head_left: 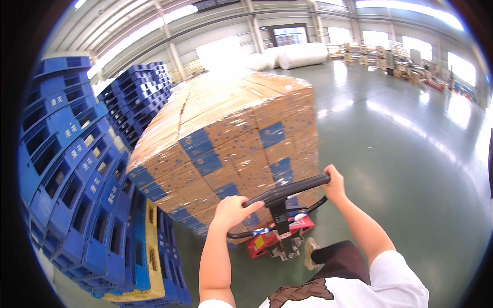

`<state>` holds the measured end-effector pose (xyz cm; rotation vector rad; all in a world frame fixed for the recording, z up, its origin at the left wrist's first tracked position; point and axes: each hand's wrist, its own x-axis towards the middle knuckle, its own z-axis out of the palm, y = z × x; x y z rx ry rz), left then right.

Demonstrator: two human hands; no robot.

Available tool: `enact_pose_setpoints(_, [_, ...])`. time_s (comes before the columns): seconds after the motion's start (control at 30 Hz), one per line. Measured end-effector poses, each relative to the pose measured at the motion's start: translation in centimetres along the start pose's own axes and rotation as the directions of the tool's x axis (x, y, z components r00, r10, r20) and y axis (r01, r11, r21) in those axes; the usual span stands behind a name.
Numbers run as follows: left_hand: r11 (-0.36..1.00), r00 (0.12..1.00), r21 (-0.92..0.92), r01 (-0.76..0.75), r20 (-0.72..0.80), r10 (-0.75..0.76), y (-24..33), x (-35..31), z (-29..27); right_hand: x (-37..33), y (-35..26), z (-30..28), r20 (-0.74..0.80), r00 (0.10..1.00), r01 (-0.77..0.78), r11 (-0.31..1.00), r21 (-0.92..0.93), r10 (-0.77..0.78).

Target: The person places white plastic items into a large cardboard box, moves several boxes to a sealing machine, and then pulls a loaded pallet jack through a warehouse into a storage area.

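Observation:
Both of my hands are on the black handle (287, 191) of a pallet truck. My left hand (233, 210) is closed round the handle's left end, thumb along the top. At the other end, my right hand (334, 184) is wrapped round the grip. Below the handle shows the truck's red body (260, 243) with its metal linkage. Directly in front stands a tall stack of cardboard boxes (233, 134), brown with blue patches and wrapped in clear film. The truck's forks are hidden by the load.
Tall stacks of blue plastic pallets (77, 169) rise close on the left, with a yellow pallet (154, 246) near the bottom. Smooth green floor (395, 164) stretches to the right. Large white rolls (303, 55) lie at the back; machinery and goods (405, 66) stand far right.

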<state>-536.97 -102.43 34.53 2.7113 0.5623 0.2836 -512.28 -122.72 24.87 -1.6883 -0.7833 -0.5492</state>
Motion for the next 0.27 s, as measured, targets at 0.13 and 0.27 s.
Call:
enact_pose_setpoints(0.13, [0.997,0.995,0.059,-0.055,-0.086,0.06,0.5,-5.0,2.7,-4.6,-0.2,-3.9,0.08,0.985,0.148,0.987,0.062,-0.153])
enact_pose_setpoints(0.27, [0.988,0.992,-0.099,-0.121,-0.061,0.115,4.9,-14.3,5.9,-10.7,-0.6,-14.2,0.131,0.979,0.154,0.987,0.048,-0.159])
